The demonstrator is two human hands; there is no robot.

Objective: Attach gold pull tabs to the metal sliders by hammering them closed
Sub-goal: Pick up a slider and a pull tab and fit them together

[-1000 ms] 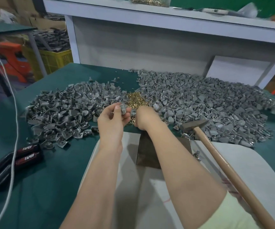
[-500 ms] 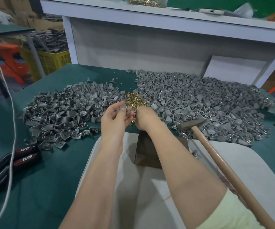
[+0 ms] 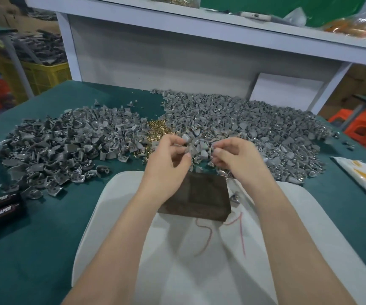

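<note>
Both hands hover over the near edge of the piled parts, each with its grip pinched narrow. On the left hand (image 3: pixel 166 159), thumb and forefinger close on a grey metal slider (image 3: pixel 188 143), which sticks up above the fingertips and tilts toward the other hand. On the right hand (image 3: pixel 239 158), the fingertips (image 3: pixel 216 153) curl tight together just beside that slider; whether they hold anything is too small to tell. Directly behind the left hand lies a small heap of gold pull tabs (image 3: pixel 156 130), wedged between two broad heaps of grey sliders: the left heap (image 3: pixel 63 150) spreads well out toward the bench's left side, and the right heap (image 3: pixel 254 128) reaches behind and beyond the right hand. Below the hands, touching neither, a dark brown block (image 3: pixel 199 201) sits on a white pad (image 3: pixel 111 216) marked with red scrawls, and one loose metal piece (image 3: pixel 234 198) rests at the block's right edge. All of this lies on a green-covered bench (image 3: pixel 34 249). At the bench's left edge sit two black items lettered TAPER (image 3: pixel 1 205), and a white packet with yellow print (image 3: pixel 362 175) lies at the far right. A white shelf (image 3: pixel 199 20) crosses above the back of the bench.
</note>
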